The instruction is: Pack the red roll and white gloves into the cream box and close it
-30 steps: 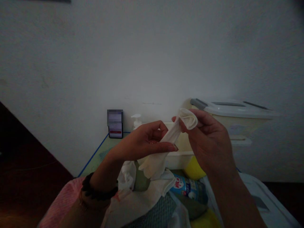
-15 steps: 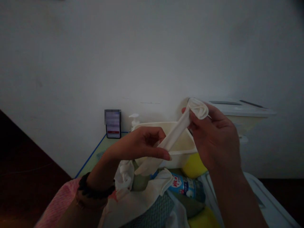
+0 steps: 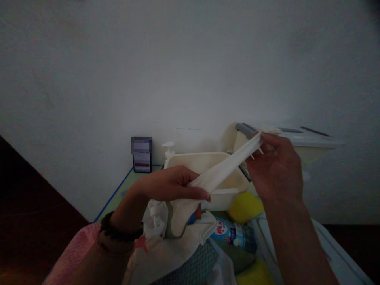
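A long white sock (image 3: 228, 167) is pulled taut on a slant between my two hands above a cream basin (image 3: 208, 156). My left hand (image 3: 169, 184) pinches it around the middle, thumb in front, and its closed toe end hangs below. At the upper end, the fingers of my right hand (image 3: 277, 170) are closed on the gathered cuff. Under my hands lie a crumpled white cloth (image 3: 166, 253) and a blue-labelled bottle (image 3: 233, 233) on its side.
A phone (image 3: 141, 158) leans against the wall at the left. A white pump top (image 3: 168, 148) shows behind the basin. Yellow objects (image 3: 245, 206) lie in front. At the right stands a lidded container (image 3: 314, 136), with a pale lid-like panel (image 3: 329, 245) nearer me.
My right hand has moved slightly right, drawing the sock longer and tighter. The bunched cuff has opened out and turned away. My left hand has stayed nearly in place.
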{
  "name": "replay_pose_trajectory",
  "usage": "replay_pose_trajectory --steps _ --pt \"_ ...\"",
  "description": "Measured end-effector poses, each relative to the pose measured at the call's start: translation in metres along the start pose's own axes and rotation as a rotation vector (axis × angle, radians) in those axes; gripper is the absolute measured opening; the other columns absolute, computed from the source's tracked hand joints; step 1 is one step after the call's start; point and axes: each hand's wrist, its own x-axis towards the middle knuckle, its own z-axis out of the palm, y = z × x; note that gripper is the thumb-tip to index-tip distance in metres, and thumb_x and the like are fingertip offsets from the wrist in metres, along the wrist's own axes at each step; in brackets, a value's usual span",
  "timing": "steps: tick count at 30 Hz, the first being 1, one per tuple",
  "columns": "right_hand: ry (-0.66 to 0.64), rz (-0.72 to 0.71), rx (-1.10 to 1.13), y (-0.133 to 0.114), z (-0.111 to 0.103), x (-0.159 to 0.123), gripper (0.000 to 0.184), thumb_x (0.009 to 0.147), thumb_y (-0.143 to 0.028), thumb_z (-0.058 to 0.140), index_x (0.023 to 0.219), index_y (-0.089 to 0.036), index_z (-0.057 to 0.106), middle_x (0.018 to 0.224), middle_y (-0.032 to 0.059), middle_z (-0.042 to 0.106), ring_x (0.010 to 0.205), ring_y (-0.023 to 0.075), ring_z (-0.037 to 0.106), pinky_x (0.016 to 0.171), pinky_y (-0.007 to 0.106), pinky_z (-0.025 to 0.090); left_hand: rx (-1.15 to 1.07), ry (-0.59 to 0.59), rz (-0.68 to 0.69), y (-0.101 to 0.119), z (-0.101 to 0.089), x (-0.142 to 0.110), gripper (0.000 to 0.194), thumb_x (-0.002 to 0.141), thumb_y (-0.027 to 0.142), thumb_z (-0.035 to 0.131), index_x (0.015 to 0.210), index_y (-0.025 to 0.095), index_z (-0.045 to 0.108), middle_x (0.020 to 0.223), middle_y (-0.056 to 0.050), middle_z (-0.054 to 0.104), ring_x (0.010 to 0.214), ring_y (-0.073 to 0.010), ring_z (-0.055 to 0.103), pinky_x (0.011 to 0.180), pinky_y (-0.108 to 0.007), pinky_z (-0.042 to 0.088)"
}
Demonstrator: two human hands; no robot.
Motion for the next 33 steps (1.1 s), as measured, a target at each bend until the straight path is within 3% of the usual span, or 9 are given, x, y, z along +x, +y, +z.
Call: replay_pose_trajectory --steps 4,8,13,17,23,29,33 --pt "0.063 -0.046 0.015 0.005 -0.007 0.010 0.015 0.059 -0.012 0.066 0.067 -0.018 0.054 0.073 -0.0057 0.058 0.066 0.0072 0.057 0.052 0.016 0.046 -0.060 -0.042 0.031 -0.002 0.000 0.000 0.026 0.090 0.039 0.053 0.090 0.015 0.061 0.062 0.001 0.068 0.053 -0.0087 0.060 0.053 -0.017 0.046" --pt "0.096 -0.119 0.034 0.008 -0.014 0.020 0.019 0.060 -0.012 0.066 0.069 -0.018 0.051 0.073 -0.0058 0.058 0.066 0.0072 0.058 0.053 0.017 0.048 -0.036 -0.045 0.086 -0.003 -0.002 0.000 0.025 0.089 0.039 0.055 0.088 0.014 0.059 0.071 -0.002 0.070 0.067 -0.0113 0.064 0.059 -0.018 0.047" --pt "0.135 -0.237 0.000 0.000 -0.020 0.027 0.019 0.064 -0.008 0.060 0.072 -0.021 0.048 0.075 -0.0064 0.058 0.069 0.0096 0.060 0.057 0.022 0.051 -0.127 0.022 0.046 -0.006 -0.006 0.000 0.020 0.090 0.034 0.055 0.086 0.014 0.054 0.059 0.004 0.062 0.046 -0.0075 0.058 0.043 -0.016 0.044" --pt "0.101 -0.389 -0.090 -0.002 -0.021 0.025 0.021 0.066 -0.005 0.060 0.071 -0.022 0.048 0.072 -0.0061 0.056 0.066 0.0090 0.058 0.057 0.021 0.049 -0.133 0.054 0.019 -0.008 -0.006 0.002 0.021 0.089 0.033 0.057 0.083 0.014 0.054 0.061 0.004 0.061 0.041 -0.0057 0.054 0.036 -0.013 0.040" --pt "-0.091 -0.775 -0.458 0.012 -0.017 0.011 0.021 0.067 -0.006 0.066 0.074 -0.024 0.057 0.078 -0.0047 0.057 0.073 0.0108 0.055 0.070 0.025 0.047 -0.190 0.069 0.019 -0.007 -0.003 0.004 0.019 0.088 0.033 0.057 0.090 0.014 0.054 0.062 0.004 0.061 0.040 -0.0050 0.053 0.034 -0.012 0.039" --pt "-0.366 -0.930 -0.836 0.022 -0.009 -0.012 0.022 0.072 -0.003 0.058 0.079 -0.023 0.055 0.080 -0.0011 0.056 0.078 0.0148 0.054 0.074 0.032 0.045 -0.244 0.144 0.011 -0.007 -0.003 0.009 0.019 0.089 0.033 0.055 0.088 0.014 0.054 0.061 0.003 0.062 0.040 -0.0057 0.054 0.033 -0.012 0.039" --pt "-0.573 -0.981 -0.913 0.030 -0.004 -0.026 0.023 0.071 -0.001 0.058 0.081 -0.022 0.054 0.083 0.0020 0.059 0.083 0.0167 0.057 0.078 0.035 0.046 -0.244 0.219 0.017 -0.011 -0.003 0.015 0.021 0.090 0.032 0.053 0.080 0.014 0.054 0.058 0.003 0.062 0.039 -0.0053 0.054 0.034 -0.011 0.041"
